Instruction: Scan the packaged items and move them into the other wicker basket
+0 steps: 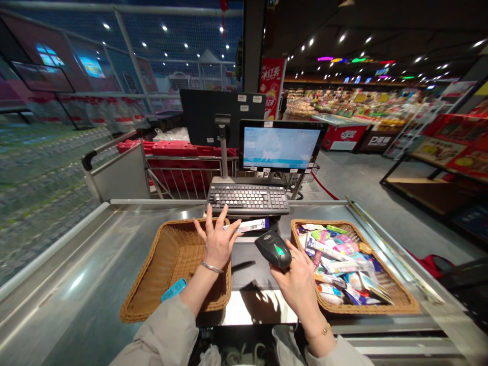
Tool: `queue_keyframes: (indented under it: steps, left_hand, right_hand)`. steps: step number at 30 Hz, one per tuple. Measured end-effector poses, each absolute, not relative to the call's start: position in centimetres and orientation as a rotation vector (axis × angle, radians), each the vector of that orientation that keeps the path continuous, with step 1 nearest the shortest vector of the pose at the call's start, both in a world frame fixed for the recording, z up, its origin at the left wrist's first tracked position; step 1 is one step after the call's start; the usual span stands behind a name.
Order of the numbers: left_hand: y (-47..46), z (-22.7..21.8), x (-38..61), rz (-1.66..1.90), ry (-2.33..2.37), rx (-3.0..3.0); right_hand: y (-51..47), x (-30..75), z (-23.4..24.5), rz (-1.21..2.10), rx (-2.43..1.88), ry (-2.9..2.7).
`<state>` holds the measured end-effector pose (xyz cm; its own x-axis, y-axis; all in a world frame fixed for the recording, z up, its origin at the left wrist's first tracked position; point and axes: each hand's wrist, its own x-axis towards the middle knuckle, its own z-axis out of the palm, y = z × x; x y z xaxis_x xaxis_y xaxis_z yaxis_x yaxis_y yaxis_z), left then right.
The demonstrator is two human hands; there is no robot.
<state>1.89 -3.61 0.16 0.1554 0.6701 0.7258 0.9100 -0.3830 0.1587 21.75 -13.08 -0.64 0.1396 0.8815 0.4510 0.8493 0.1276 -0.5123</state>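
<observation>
My left hand [219, 243] is palm down over the right rim of the left wicker basket [143, 272], fingers spread toward the keyboard [249, 197]. A slim white and dark-blue packet [251, 225] sticks out to the right from between its thumb and index finger. My right hand [297, 277] grips a black handheld barcode scanner [272, 249] with a lit green patch, its head tilted toward the packet. A blue package [174, 289] lies in the left basket, partly behind my wrist. Beside my right hand, another wicker basket [406, 306] holds many small packaged goods [339, 264].
Both baskets stand on a metal checkout counter [87, 274]. Beyond the keyboard are a lit monitor [280, 147] and a second screen [221, 117] seen from behind. A metal cart [122, 173] stands past the counter at left, and shelves [446, 152] are at right.
</observation>
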Motion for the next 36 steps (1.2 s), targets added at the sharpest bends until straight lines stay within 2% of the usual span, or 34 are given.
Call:
queue_keyframes:
  steps: [6,19,36]
  left_hand:
    - [-3.3,-0.1,2.8,-1.063,-1.519,-2.137]
    - [-2.9,0.4,6.7,-1.047,-1.486,-2.243]
    - [-2.6,0.1,13.8,-1.082,-1.394,-2.418]
  right_hand:
    - [-13.1,22.2,-0.8,-0.034,-1.744,-1.587]
    - [-12.5,24.2,-1.3,0.034,-1.848,-1.381]
    - [-14.4,31.1,-0.9,-0.087,-2.004,-0.967]
